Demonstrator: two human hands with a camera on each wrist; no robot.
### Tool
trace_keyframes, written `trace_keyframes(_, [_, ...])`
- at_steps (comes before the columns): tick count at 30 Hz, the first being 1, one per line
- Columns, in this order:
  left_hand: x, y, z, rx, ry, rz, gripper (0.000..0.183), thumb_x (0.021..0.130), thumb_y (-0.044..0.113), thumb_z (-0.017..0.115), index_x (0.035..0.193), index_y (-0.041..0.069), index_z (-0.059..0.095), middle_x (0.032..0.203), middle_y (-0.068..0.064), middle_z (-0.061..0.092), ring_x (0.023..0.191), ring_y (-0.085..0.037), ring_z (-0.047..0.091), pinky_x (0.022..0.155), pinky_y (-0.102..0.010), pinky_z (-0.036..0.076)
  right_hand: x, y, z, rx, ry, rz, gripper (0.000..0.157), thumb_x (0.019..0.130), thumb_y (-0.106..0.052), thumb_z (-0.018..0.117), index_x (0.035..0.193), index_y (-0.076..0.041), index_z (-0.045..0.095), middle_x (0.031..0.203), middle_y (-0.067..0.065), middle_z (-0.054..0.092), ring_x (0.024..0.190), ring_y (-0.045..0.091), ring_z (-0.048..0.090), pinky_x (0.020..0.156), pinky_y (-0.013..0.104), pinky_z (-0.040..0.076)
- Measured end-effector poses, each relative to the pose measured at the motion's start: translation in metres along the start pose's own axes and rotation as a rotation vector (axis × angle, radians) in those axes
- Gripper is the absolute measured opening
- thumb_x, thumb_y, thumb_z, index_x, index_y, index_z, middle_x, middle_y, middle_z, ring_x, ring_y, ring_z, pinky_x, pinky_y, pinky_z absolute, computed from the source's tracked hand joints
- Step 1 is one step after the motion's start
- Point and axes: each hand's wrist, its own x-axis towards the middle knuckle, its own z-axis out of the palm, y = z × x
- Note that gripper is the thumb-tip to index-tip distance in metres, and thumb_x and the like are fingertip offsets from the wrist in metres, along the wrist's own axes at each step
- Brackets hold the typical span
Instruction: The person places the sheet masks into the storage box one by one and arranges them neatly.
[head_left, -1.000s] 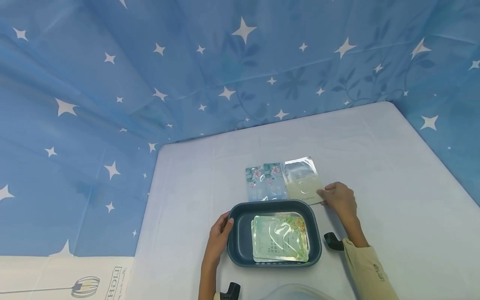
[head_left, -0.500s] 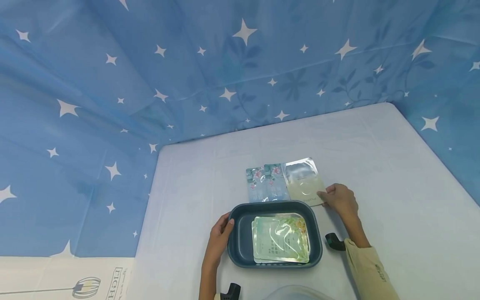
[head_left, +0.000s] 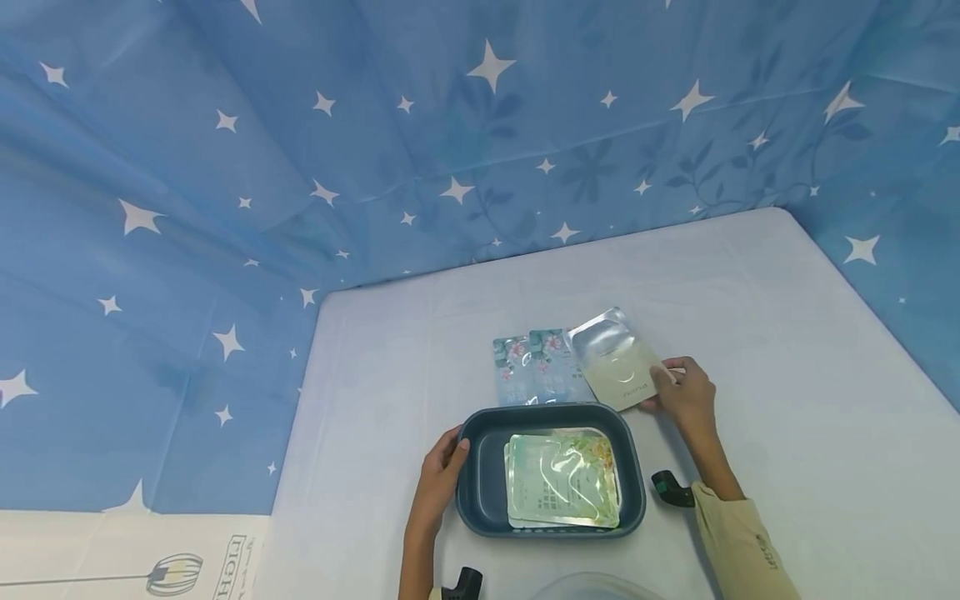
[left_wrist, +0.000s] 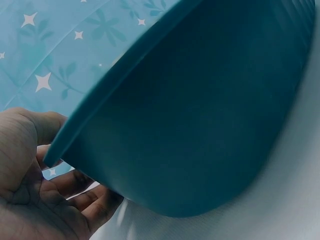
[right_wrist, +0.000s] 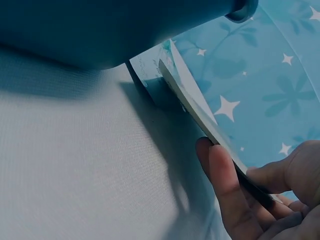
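Note:
My left hand (head_left: 441,471) grips the left rim of a dark blue-green plastic tub (head_left: 480,525), thumb over the rim and fingers against the outer wall in the left wrist view. Inside the tub lie green sheet mask packets (head_left: 558,479), stacked flat and overlapping. With thumb and fingers my right hand (head_left: 688,396) pinches the lower right corner of a cream and silver sheet mask packet (head_left: 618,367). Seen from the right wrist, that packet (right_wrist: 192,107) is tilted up off the cloth. Two pale blue flowered sheet mask packets (head_left: 525,375) lie overlapping behind the tub.
A white cloth (head_left: 787,375) covers the table. Blue star-patterned curtains (head_left: 375,150) hang behind it and on both sides. At the bottom edge, part of a clear rounded object (head_left: 596,586) shows in front of the tub.
The cream packet has turned and its gripped corner has come up and to the right, uncovering more of the blue packet beside it. My left hand and the tub stay in place.

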Motion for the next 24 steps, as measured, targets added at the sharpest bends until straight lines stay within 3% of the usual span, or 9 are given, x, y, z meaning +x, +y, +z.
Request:
trace_keyframes(4, [0.005, -0.013, -0.001, -0.011, -0.001, 0.002, 0.043, 0.102, 0.033, 0.052, 0.136, 0.007, 0.053, 0.135, -0.013, 0.060, 0.129, -0.032, 0.054, 0.108, -0.051, 0.043, 0.000, 0.000, 0.000, -0.001, 0.020, 0.004, 0.040, 0.101, -0.023, 0.050, 0.125, 0.009, 0.051, 0.111, 0.033, 0.066, 0.062, 0.019, 0.070, 0.062, 0.025, 0.052])
trace_keyframes(10, [0.007, -0.015, -0.001, 0.004, -0.003, 0.017, 0.042, 0.102, 0.029, 0.051, 0.136, 0.004, 0.053, 0.134, -0.016, 0.060, 0.128, -0.034, 0.055, 0.108, -0.052, 0.043, -0.002, -0.001, -0.002, 0.132, -0.060, 0.031, 0.050, 0.098, -0.021, 0.058, 0.131, 0.014, 0.044, 0.109, 0.035, 0.065, 0.052, 0.013, 0.069, 0.054, 0.023, 0.057])
trace_keyframes(17, [0.005, -0.014, -0.001, 0.002, -0.006, 0.015, 0.043, 0.102, 0.031, 0.051, 0.136, 0.006, 0.053, 0.135, -0.014, 0.060, 0.129, -0.032, 0.055, 0.108, -0.051, 0.043, -0.003, -0.006, -0.003, -0.010, -0.048, -0.004, 0.048, 0.091, -0.017, 0.066, 0.124, 0.016, 0.052, 0.100, 0.030, 0.070, 0.053, 0.013, 0.068, 0.056, 0.014, 0.046])
trace_keyframes(24, [-0.008, 0.018, -0.001, 0.003, -0.011, 0.012, 0.038, 0.102, 0.023, 0.051, 0.133, 0.001, 0.054, 0.133, -0.019, 0.060, 0.128, -0.037, 0.055, 0.109, -0.054, 0.042, -0.005, -0.004, -0.001, 0.066, 0.025, -0.140, 0.038, 0.092, -0.010, 0.065, 0.121, 0.012, 0.054, 0.099, 0.033, 0.068, 0.050, 0.017, 0.069, 0.051, 0.014, 0.051])
